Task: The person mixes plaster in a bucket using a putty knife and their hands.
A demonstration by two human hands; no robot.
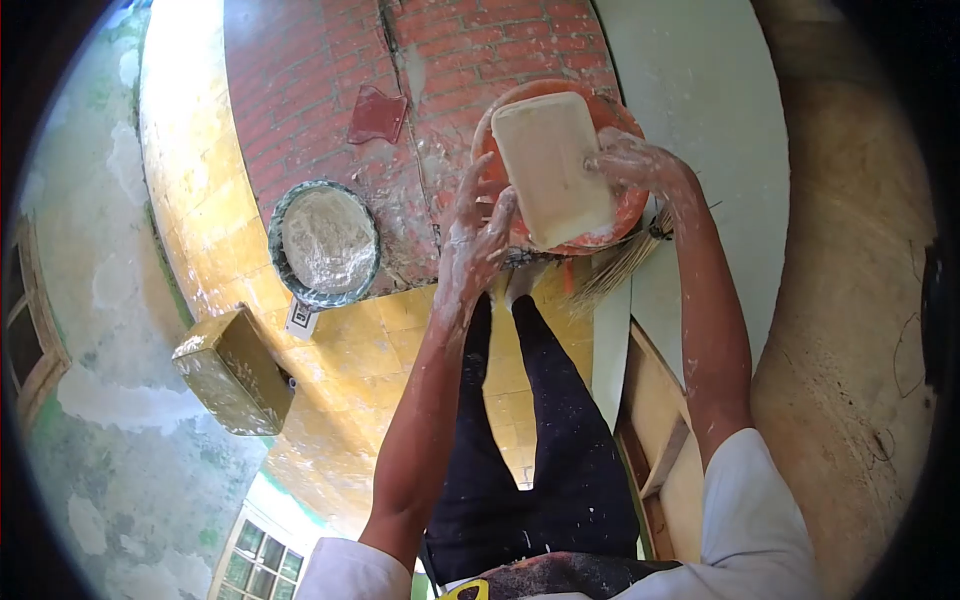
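Note:
A pale rectangular block or mould [550, 165] lies tilted over a round orange basin [637, 205] on the brick-patterned table. My right hand [635, 160], coated in white paste, touches the block's right edge with its fingers bent. To the left of the block is my left hand [478, 235], also smeared white, its fingers spread at the basin's left rim. Whether the left fingertips touch the block cannot be made out. The block's underside is hidden.
A dark-rimmed bowl of whitish paste [328, 243] and a dark red scraper [377, 115] are on the table [290, 80]. Straw bristles [625, 265] poke out below the basin. A brownish box-like object [235, 370] stands at left.

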